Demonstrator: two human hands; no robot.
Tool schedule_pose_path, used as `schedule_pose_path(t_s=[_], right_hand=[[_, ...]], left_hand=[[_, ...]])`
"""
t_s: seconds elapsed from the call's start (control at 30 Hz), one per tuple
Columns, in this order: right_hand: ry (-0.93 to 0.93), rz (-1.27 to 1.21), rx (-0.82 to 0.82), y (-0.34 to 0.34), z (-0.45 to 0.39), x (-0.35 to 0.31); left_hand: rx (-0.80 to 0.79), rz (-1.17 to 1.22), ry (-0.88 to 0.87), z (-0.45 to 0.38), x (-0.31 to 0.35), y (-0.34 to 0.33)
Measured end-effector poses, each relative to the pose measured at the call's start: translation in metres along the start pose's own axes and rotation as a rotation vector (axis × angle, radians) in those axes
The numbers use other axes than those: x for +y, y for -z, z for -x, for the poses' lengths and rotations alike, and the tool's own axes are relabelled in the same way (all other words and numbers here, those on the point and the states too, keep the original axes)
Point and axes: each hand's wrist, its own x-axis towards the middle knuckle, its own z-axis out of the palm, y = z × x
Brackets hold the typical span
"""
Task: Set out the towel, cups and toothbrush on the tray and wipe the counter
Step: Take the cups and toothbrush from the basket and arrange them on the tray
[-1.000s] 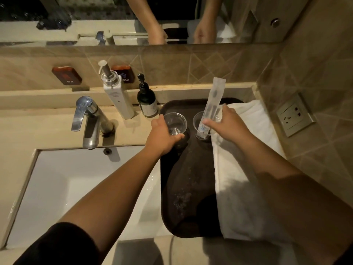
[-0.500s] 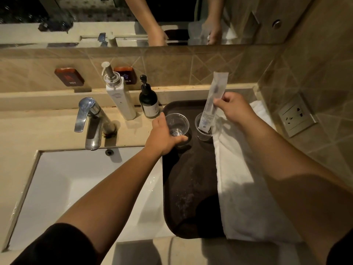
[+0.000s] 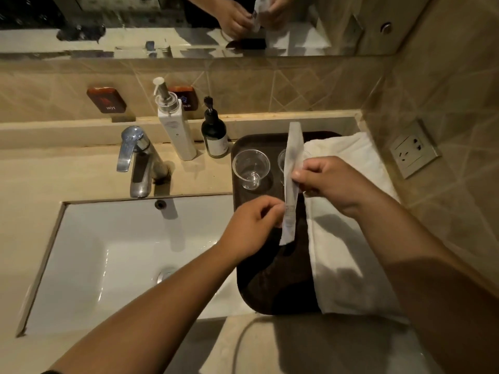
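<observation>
Two clear cups [image 3: 251, 168] and the folded white towel [image 3: 348, 238] sit on the dark tray [image 3: 272, 290] already. Your right hand [image 3: 334, 184] and left hand [image 3: 253, 230] both pinch the wrapped toothbrush [image 3: 291, 182] above it; placing that and wiping the counter [image 3: 67, 171] look left.

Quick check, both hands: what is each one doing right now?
Left hand: fingers pinched shut on the lower part of the toothbrush packet.
Right hand: shut on the same packet, higher up.
</observation>
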Motion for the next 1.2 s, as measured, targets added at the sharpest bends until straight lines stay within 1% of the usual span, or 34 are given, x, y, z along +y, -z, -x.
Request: schedule_pose_path(t_s=[0.1,0.27,0.33,0.4,0.47,0.6,0.7,0.87,1.2], right_hand=[[-0.087,-0.006,0.023,-0.015,0.001,0.020],[-0.208,-0.044,0.078,-0.045,0.004,0.059],[-0.249,0.046,0.116,-0.060,0.005,0.079],[-0.277,0.232,0.136,-0.072,0.006,0.099],[-0.274,0.437,0.167,-0.082,0.009,0.113],[-0.244,0.553,0.227,-0.089,0.010,0.128],[-0.203,0.562,0.243,-0.090,0.007,0.135],[-0.155,0.566,0.268,-0.090,0.001,0.142],[-0.166,0.614,0.254,-0.089,-0.003,0.148]], left_hand=[[-0.016,0.043,0.026,0.018,-0.014,-0.007],[0.041,-0.063,0.113,0.035,-0.039,-0.022],[0.028,-0.165,0.177,0.042,-0.051,-0.032],[0.007,-0.297,0.220,0.047,-0.064,-0.042],[-0.013,-0.390,0.237,0.047,-0.072,-0.050],[-0.061,-0.580,0.222,0.043,-0.081,-0.061],[-0.081,-0.668,0.201,0.040,-0.085,-0.065],[-0.092,-0.707,0.204,0.038,-0.087,-0.070],[-0.076,-0.726,0.217,0.036,-0.093,-0.076]])
